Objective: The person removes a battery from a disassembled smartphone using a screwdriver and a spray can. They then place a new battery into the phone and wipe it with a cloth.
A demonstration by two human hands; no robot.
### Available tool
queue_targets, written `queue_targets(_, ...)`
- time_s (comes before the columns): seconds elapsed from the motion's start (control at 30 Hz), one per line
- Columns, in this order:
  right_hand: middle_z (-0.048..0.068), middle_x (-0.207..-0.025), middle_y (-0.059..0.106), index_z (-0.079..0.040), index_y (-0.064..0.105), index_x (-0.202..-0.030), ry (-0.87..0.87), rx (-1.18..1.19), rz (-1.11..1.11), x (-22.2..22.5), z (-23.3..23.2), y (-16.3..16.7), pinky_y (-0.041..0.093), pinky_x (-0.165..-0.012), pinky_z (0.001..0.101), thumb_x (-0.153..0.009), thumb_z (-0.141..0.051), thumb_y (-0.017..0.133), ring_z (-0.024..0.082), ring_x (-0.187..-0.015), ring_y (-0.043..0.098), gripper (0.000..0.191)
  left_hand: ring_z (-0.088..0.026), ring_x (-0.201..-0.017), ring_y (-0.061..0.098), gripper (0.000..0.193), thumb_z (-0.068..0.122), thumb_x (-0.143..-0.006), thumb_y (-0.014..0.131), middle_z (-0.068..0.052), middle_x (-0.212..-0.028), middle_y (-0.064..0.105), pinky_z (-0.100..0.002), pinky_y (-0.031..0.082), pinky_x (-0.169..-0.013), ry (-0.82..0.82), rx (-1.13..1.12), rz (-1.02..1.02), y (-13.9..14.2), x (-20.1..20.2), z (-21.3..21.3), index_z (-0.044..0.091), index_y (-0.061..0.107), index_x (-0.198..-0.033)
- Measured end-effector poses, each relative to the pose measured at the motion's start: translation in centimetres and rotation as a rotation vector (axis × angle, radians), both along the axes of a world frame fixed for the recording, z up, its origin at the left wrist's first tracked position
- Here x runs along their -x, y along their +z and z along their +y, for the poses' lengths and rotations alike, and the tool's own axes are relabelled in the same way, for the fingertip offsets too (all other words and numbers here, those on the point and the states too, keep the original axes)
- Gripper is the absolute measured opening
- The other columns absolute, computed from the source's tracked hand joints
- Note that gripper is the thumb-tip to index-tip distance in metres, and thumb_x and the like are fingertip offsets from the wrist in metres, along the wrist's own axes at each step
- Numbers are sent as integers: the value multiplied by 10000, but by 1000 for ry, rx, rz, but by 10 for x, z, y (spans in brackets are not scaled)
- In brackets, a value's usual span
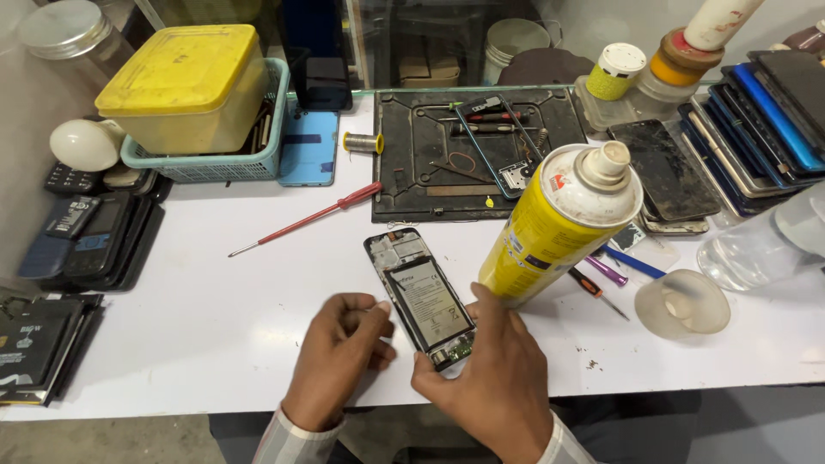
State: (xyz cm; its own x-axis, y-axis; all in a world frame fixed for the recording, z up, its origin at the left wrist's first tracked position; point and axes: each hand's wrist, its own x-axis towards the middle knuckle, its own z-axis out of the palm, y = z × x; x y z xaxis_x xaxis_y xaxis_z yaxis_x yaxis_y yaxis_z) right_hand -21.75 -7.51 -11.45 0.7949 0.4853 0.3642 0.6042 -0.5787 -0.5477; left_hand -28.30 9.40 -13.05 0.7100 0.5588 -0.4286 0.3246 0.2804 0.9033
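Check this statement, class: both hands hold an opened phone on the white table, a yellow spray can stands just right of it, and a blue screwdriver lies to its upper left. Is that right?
Not quite. The screwdriver to the upper left is red, not blue, as the head view shows. The rest stands: the left hand and right hand hold the opened phone on the white table, with the yellow spray can just right of it.

My right hand covers the bottom end of the opened black phone; the clear plastic bottle at the white tabletop's right edge is cut off.
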Motion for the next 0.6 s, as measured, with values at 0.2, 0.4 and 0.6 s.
queue_targets(0.2, 233, -1102, 617, 43, 415, -1342, 78, -114, -92, 5, -5, -6, 519, -853, 475, -608, -317, 887, 393, -1025, 616, 944, -165, -697, 691, 323, 75, -925, 636, -145, -882, 731, -300, 578, -629, -5, 294, -325, -9, -10, -20, -84, 563, -1197)
queue_targets(0.4, 118, -1062, 693, 41, 567, -1278, 152, -494, 426, -2, -29, -14, 551, -765, 302, -832, -165, 772, 162, -883, 644, 533, -168, -798, 724, 350, 19, -946, 586, -141, -941, 739, -308, 605, -711, -88, 376, -486, -4, -5, -20, -76, 548, -1280)
queue_targets(0.6, 74, -824, 777, 42, 743, -1088, 75, -556, 773, -2, -50, -16, 545, -673, 266, -929, -152, 652, 101, -721, 667, 266, -169, -845, 730, 377, 6, -937, 574, -161, -1007, 754, -311, 601, -755, -156, 401, -495, 8, -5, -31, -80, 527, -1301)
